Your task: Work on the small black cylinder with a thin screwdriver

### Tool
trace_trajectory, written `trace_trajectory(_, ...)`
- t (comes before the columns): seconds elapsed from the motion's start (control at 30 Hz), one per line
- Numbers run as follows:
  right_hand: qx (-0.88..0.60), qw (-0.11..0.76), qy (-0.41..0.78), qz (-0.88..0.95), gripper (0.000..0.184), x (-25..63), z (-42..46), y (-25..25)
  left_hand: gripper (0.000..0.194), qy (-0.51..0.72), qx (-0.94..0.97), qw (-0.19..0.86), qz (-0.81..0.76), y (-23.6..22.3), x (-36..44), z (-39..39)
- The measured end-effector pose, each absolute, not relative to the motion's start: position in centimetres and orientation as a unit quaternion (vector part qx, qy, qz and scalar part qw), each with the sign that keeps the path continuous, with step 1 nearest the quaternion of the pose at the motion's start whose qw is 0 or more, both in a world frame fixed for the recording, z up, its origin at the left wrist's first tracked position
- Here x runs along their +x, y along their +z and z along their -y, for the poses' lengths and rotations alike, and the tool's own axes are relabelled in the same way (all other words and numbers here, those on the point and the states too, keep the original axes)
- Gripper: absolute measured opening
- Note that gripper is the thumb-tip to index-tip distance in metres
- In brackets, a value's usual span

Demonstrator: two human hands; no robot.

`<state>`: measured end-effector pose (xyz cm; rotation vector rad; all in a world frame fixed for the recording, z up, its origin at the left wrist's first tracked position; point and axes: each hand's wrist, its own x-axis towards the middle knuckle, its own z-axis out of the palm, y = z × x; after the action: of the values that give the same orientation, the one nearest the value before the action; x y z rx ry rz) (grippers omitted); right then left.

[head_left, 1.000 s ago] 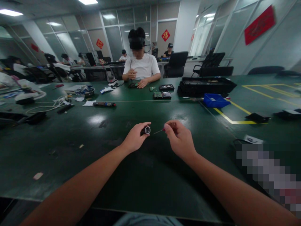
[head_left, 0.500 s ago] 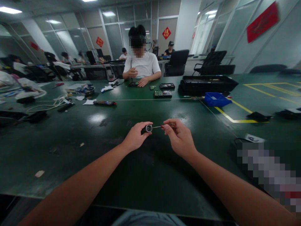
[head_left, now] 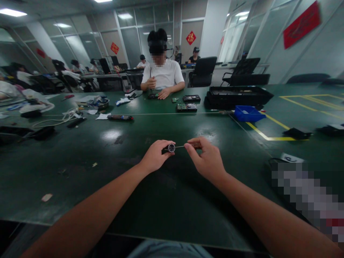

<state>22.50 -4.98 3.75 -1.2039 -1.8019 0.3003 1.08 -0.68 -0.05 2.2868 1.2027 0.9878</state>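
Between the thumb and fingers of my left hand is a small dark round part with a silvery ring at its open end, which faces me. What kind of part it is, I cannot make out. My right hand is closed around a screwdriver; its thin metal shaft points left and its tip meets the side of the round part. The fingers cover most of the screwdriver's handle. Both hands are held over the green table.
Across the table a co-worker handles a dark device, near circuit-board units. Back right are a long black tray and a blue bin. A dark pen-shaped tool and cables lie left.
The right fingers have shifted on the screwdriver, hiding more of its handle and red collar. The round part sits slightly lower and further right in view.
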Motion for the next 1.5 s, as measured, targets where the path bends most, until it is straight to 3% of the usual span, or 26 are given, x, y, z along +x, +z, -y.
trace_trajectory(0.17,-0.453,0.438,0.143,0.763,0.015,22.5,5.1,3.8,0.034,0.341,0.814,0.19,-0.431,0.1,1.2,0.8)
trace_trajectory(0.33,-0.484,0.424,0.141,0.753,0.026,22.6,5.1,3.8,0.034,0.341,0.813,0.188,-0.433,0.2,1.2,0.9)
trace_trajectory(0.57,-0.459,0.542,0.277,0.647,0.017,22.1,4.5,3.0,0.036,0.34,0.81,0.18,-0.442,0.3,1.2,0.9)
trace_trajectory(0.77,-0.42,0.615,0.428,0.512,0.026,22.6,2.4,1.6,0.034,0.329,0.851,0.142,-0.385,0.9,0.9,0.9)
trace_trajectory(1.0,-0.488,0.564,0.281,0.604,0.026,22.9,3.2,2.3,0.038,0.3,0.849,0.145,-0.41,0.2,0.8,0.3)
trace_trajectory(1.2,-0.47,0.569,0.267,0.62,0.024,22.3,3.8,2.6,0.039,0.296,0.853,0.135,-0.408,0.2,0.9,0.4)
trace_trajectory(1.5,-0.494,0.511,0.214,0.67,0.021,22.4,4.1,2.8,0.038,0.279,0.862,0.12,-0.406,0.5,0.9,0.7)
